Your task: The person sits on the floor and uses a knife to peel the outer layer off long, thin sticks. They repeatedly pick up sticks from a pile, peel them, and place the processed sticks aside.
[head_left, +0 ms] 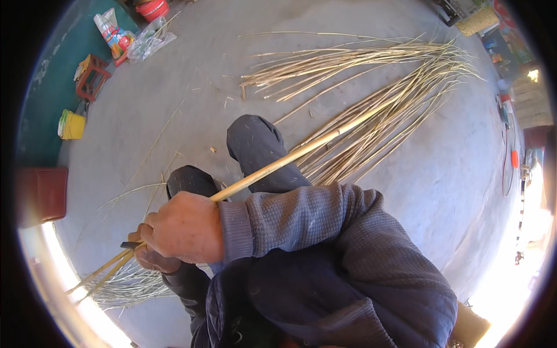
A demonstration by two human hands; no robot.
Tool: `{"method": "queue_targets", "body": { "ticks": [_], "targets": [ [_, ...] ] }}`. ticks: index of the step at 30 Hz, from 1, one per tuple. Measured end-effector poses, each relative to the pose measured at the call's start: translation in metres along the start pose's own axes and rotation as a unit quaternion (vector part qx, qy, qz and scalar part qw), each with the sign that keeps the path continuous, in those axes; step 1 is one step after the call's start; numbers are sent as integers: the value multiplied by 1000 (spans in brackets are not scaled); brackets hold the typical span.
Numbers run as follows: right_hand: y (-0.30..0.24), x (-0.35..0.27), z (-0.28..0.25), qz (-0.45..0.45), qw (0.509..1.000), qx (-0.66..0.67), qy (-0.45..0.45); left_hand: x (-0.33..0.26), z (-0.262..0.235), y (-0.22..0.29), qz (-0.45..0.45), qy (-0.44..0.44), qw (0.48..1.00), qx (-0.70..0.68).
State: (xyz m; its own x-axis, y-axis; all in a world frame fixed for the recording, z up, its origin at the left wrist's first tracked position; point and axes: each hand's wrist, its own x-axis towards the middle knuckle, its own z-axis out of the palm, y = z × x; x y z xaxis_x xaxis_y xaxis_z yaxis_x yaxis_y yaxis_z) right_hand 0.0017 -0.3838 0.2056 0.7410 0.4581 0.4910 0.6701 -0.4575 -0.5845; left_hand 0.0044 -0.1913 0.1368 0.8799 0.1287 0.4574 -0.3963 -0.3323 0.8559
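Down at the lower left of the head view, my right hand is curled shut around a long pale cane stalk, knuckles up, the grey knit sleeve crossing over from the right. Beneath it my left hand shows only partly; its fingers seem to close on the same stalk together with a small dark blade-like tool, but I cannot tell the grip for sure, since the right hand covers most of it. The stalk runs from the hands up and right across my knees toward the heap of canes fanned out on the concrete floor; its near end looks split into thin strips that trail toward the lower left.

My worry is the tool: it sits tight against the left fingers, and if the split runs crooked or the stalk twists, the edge could slip toward them. The long free end could also snag in the heap and jerk the stalk.

Around me, loose shavings lie beside my leg. Well apart at the upper left stand a small red stool, a yellow box, plastic bags and a red tub; a red box sits at the left edge. None of these blocks the hands.
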Motion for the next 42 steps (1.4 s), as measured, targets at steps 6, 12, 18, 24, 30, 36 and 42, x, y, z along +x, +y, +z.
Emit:
{"method": "queue_targets", "body": {
  "ticks": [6, 12, 18, 24, 30, 36, 42],
  "targets": [
    [15, -4, 4, -19, 996, -62, 65, 38, -75, -45, 7, -77, 987, -139],
    [13, 3, 16, -25, 995, -39, 83, 18, -29, -38, 63, -40, 997, 20],
    [39, -9, -5, 41, 997, -66, 13, 58, -70, -50, -8, 30, 993, -115],
    [29, 3, -11, 9, 999, -22, 45, 14, 19, -22, 29, -42, 993, -109],
    [35, 0, -25, 45, 999, 10, -11, 20, -3, -28, 4, -54, 981, -185],
    [19, 10, -27, 53, 998, 19, -33, 21, 3, -16, 28, -89, 973, -211],
    [11, 15, -18, 68, 996, 11, -48, 15, 20, -10, 34, -59, 966, -251]
  ]
}}
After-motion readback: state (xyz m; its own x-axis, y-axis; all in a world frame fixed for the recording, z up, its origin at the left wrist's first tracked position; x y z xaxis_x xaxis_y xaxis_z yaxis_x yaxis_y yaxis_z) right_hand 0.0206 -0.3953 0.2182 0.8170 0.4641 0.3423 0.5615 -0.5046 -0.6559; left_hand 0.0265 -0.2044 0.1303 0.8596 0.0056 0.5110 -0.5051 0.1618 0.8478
